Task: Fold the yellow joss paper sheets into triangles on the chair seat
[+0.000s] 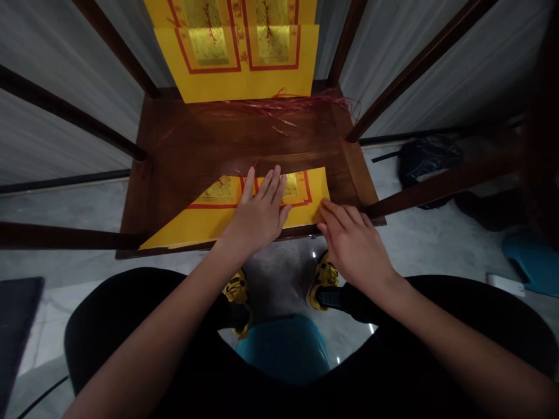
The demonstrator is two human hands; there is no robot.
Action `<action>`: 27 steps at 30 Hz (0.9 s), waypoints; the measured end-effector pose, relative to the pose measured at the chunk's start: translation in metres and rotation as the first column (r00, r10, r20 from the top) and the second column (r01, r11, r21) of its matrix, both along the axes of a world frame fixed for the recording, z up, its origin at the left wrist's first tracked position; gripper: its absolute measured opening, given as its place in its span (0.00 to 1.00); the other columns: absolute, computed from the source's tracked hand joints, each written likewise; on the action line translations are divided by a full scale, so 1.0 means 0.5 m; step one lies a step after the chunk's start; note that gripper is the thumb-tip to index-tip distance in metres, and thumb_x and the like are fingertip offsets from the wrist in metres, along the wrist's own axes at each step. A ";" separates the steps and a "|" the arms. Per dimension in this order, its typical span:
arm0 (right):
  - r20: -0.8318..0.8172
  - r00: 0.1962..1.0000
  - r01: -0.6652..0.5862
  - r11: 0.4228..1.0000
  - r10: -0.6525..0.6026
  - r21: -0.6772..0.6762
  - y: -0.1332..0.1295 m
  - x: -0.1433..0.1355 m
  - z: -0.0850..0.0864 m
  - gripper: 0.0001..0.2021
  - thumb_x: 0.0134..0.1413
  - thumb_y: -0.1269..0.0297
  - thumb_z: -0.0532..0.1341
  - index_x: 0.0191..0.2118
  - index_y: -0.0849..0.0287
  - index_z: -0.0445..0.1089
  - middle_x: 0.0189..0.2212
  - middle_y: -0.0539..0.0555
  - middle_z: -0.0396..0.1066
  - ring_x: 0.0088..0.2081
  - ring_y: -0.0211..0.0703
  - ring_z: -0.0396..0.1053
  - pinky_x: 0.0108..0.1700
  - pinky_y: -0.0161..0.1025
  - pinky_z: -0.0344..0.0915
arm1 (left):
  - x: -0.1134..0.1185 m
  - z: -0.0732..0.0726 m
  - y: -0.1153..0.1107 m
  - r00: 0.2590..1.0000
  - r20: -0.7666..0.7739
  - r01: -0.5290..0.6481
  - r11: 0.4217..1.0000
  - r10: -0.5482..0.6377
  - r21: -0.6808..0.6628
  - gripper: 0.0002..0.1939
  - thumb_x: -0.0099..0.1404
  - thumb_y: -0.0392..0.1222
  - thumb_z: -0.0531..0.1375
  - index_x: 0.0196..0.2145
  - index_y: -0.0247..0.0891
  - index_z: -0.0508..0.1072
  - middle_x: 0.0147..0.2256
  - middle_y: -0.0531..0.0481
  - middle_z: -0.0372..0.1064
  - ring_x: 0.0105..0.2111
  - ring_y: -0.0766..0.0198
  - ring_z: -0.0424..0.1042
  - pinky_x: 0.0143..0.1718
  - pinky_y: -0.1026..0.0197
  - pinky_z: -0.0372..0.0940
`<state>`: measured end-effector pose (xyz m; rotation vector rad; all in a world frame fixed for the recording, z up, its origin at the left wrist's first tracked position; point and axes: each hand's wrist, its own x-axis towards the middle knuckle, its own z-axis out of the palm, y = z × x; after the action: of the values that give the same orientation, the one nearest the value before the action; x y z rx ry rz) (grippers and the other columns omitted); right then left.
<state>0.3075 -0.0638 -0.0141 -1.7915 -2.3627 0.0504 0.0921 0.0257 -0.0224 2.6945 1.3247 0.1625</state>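
Gold-foil joss paper [201, 224]: yellow, red-bordered, left side slanting to a point; lying along the near edge of a dark wooden board [192, 137]. Left hand [258, 218]: laid palm down across the paper's middle, fingers slightly spread. Right hand [354, 240]: fingers curled together at the paper's right edge; whether pinching it, cannot tell. Further joss sheets [248, 87]: overlapping, similar print, at the board's far end. Red strands [283, 106]: loose, just beside these sheets. Teal stool [283, 349]: below, between the legs.

Two hands [257, 224] [358, 247], two shoes [236, 287] [324, 273], two paper lots [205, 224] [248, 86].
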 end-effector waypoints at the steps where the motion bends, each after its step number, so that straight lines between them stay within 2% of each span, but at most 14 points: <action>1: -0.030 0.999 0.032 0.999 -0.031 0.019 0.012 0.001 -0.002 0.22 0.79 0.62 0.51 0.62 0.70 0.75 0.62 0.71 0.75 0.59 0.69 0.71 0.58 0.66 0.72 | -0.002 0.000 0.001 1.000 0.005 0.007 1.000 -0.007 -0.006 0.32 0.85 0.46 0.42 0.79 0.29 0.52 0.80 0.33 0.41 0.80 0.48 0.46 0.80 0.32 0.27; 4: -0.152 0.986 0.075 0.996 -0.069 0.038 0.055 0.008 -0.014 0.19 0.77 0.53 0.56 0.46 0.61 0.79 0.49 0.67 0.75 0.52 0.65 0.68 0.58 0.66 0.69 | -0.007 0.001 0.002 1.000 0.015 0.020 1.000 -0.020 -0.014 0.29 0.86 0.45 0.44 0.78 0.40 0.58 0.80 0.37 0.43 0.80 0.47 0.49 0.79 0.28 0.25; 6: -0.246 0.968 0.043 0.999 -0.042 -0.001 0.082 0.010 -0.012 0.18 0.76 0.51 0.57 0.37 0.56 0.77 0.44 0.63 0.73 0.49 0.62 0.67 0.57 0.64 0.68 | -0.008 0.002 0.005 0.999 0.038 0.023 1.000 -0.023 -0.002 0.28 0.85 0.45 0.46 0.77 0.42 0.60 0.80 0.37 0.45 0.79 0.44 0.51 0.78 0.27 0.24; 8: -0.314 0.949 -0.021 0.998 0.003 -0.054 0.105 0.008 0.009 0.18 0.75 0.55 0.56 0.33 0.54 0.73 0.39 0.59 0.73 0.46 0.58 0.68 0.54 0.59 0.67 | -0.007 0.005 0.009 0.996 0.085 0.038 0.999 -0.038 0.002 0.27 0.83 0.40 0.48 0.75 0.42 0.64 0.79 0.37 0.48 0.78 0.43 0.54 0.77 0.26 0.23; 10: -0.371 0.928 -0.069 0.992 0.023 -0.110 0.119 0.001 0.045 0.15 0.73 0.59 0.57 0.32 0.53 0.70 0.35 0.55 0.73 0.42 0.54 0.69 0.48 0.52 0.65 | -0.006 0.013 0.014 0.987 0.159 0.037 0.999 -0.033 -0.019 0.26 0.79 0.32 0.50 0.68 0.44 0.71 0.78 0.39 0.54 0.76 0.44 0.57 0.77 0.24 0.24; 12: -0.439 0.898 -0.107 0.976 0.015 -0.187 0.126 -0.011 0.084 0.13 0.71 0.59 0.60 0.31 0.53 0.68 0.30 0.51 0.71 0.35 0.47 0.67 0.41 0.46 0.62 | -0.006 0.028 0.018 0.965 0.258 -0.022 0.997 0.040 -0.071 0.25 0.71 0.27 0.54 0.58 0.46 0.77 0.74 0.42 0.61 0.73 0.45 0.61 0.76 0.23 0.31; 14: -0.541 0.840 -0.225 0.938 0.048 -0.265 0.131 -0.027 0.112 0.16 0.72 0.56 0.62 0.30 0.53 0.66 0.26 0.47 0.67 0.29 0.42 0.63 0.36 0.43 0.57 | -0.012 0.050 0.023 0.921 0.355 -0.110 0.982 0.159 -0.153 0.23 0.63 0.24 0.57 0.48 0.46 0.80 0.69 0.45 0.67 0.69 0.46 0.65 0.74 0.25 0.41; 16: -0.686 0.719 -0.388 0.885 0.116 -0.257 0.136 -0.052 0.118 0.21 0.76 0.49 0.57 0.29 0.53 0.62 0.26 0.47 0.63 0.29 0.42 0.61 0.36 0.43 0.57 | -0.027 0.073 0.033 0.871 0.416 -0.170 0.954 0.262 -0.246 0.20 0.57 0.22 0.57 0.39 0.44 0.80 0.64 0.48 0.71 0.66 0.48 0.69 0.72 0.27 0.48; 18: -0.804 0.571 -0.448 0.884 0.168 -0.134 0.144 -0.087 0.099 0.25 0.80 0.46 0.46 0.30 0.53 0.59 0.29 0.49 0.63 0.33 0.44 0.63 0.41 0.45 0.61 | -0.058 0.094 0.049 0.840 0.444 -0.186 0.934 0.312 -0.305 0.16 0.55 0.22 0.57 0.30 0.41 0.77 0.60 0.48 0.74 0.64 0.49 0.71 0.71 0.28 0.50; 19: -0.828 0.526 -0.383 0.923 0.193 -0.028 0.148 -0.108 0.081 0.25 0.81 0.47 0.44 0.31 0.52 0.60 0.31 0.50 0.64 0.36 0.46 0.64 0.45 0.46 0.62 | -0.079 0.101 0.059 0.832 0.454 -0.181 0.930 0.318 -0.319 0.14 0.54 0.22 0.56 0.27 0.39 0.76 0.59 0.48 0.75 0.64 0.49 0.71 0.71 0.29 0.51; 21: -0.763 0.596 -0.319 0.946 0.250 0.061 0.154 -0.151 0.039 0.18 0.80 0.51 0.48 0.38 0.52 0.65 0.38 0.53 0.69 0.43 0.50 0.66 0.53 0.50 0.63 | -0.127 0.109 0.080 0.825 0.472 -0.152 0.926 0.312 -0.346 0.12 0.54 0.23 0.57 0.24 0.38 0.74 0.59 0.47 0.75 0.64 0.50 0.71 0.71 0.32 0.54; 23: -0.687 0.679 -0.278 0.957 0.260 0.087 0.155 -0.189 -0.004 0.10 0.78 0.56 0.53 0.47 0.53 0.68 0.45 0.57 0.71 0.48 0.53 0.66 0.56 0.53 0.65 | -0.177 0.110 0.095 0.828 0.471 -0.117 0.916 0.304 -0.385 0.11 0.53 0.25 0.57 0.22 0.38 0.73 0.57 0.46 0.75 0.61 0.52 0.73 0.70 0.40 0.60; 25: -0.601 0.745 -0.309 0.948 0.290 0.075 0.150 -0.214 -0.035 0.11 0.76 0.63 0.52 0.55 0.55 0.68 0.54 0.62 0.72 0.55 0.58 0.66 0.61 0.59 0.65 | -0.221 0.109 0.102 0.849 0.448 -0.087 0.910 0.281 -0.405 0.11 0.55 0.27 0.57 0.22 0.38 0.74 0.56 0.44 0.75 0.58 0.53 0.76 0.68 0.46 0.64; 27: -0.531 0.786 -0.336 0.940 0.317 0.063 0.143 -0.225 -0.051 0.16 0.77 0.64 0.50 0.61 0.56 0.68 0.61 0.66 0.71 0.60 0.60 0.66 0.65 0.62 0.65 | -0.254 0.108 0.102 0.870 0.423 -0.064 0.907 0.255 -0.415 0.12 0.57 0.30 0.57 0.21 0.40 0.75 0.55 0.45 0.76 0.55 0.54 0.77 0.66 0.49 0.67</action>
<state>0.1952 0.0076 -0.0394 -1.1423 -2.2117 0.5662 -0.0351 0.0766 0.0318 2.0355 1.2635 0.4813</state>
